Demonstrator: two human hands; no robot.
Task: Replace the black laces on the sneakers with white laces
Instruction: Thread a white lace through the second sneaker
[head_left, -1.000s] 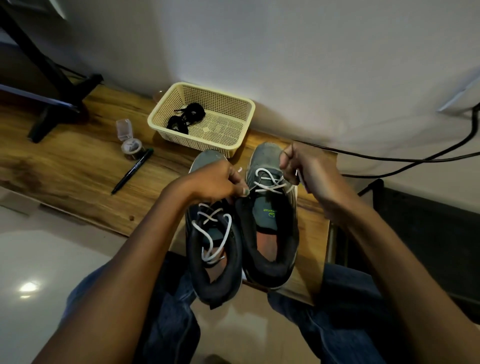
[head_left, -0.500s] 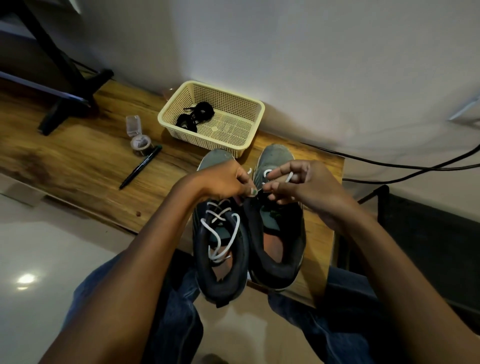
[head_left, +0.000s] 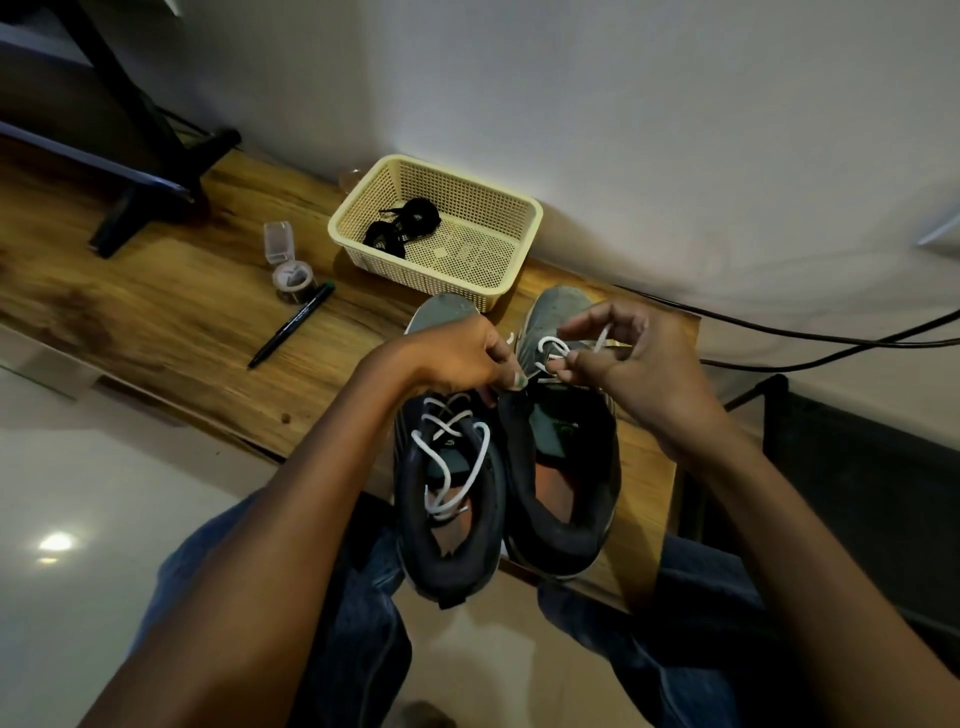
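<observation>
Two dark grey sneakers stand side by side, heels toward the viewer, at the near right end of a wood-grain table (head_left: 156, 312). The left sneaker (head_left: 447, 499) has a padded dark collar and a round white lace (head_left: 457, 457) already crossed through its eyelets, with loose loops falling into the opening. The right sneaker (head_left: 561, 493) shows an orange insole and a grey-green tongue; its white lace (head_left: 553, 349) forms a small loop over the front eyelets.

The left hand (head_left: 462, 358) is curled, thumb and fingers pinching at the inner edge of the right sneaker's upper, where the lace comes through. The right hand (head_left: 623, 358) pinches that lace between thumb and forefinger beside the loop, and a free end sticks up between its raised fingers.

Farther back, against the pale wall, sits a cream plastic mesh basket (head_left: 511, 249), rectangular with sloping sides, holding the bundled black laces (head_left: 402, 228). Left of it are a small clear container with a flip lid (head_left: 288, 265) and a slim black pen (head_left: 291, 325) lying diagonally.
</observation>
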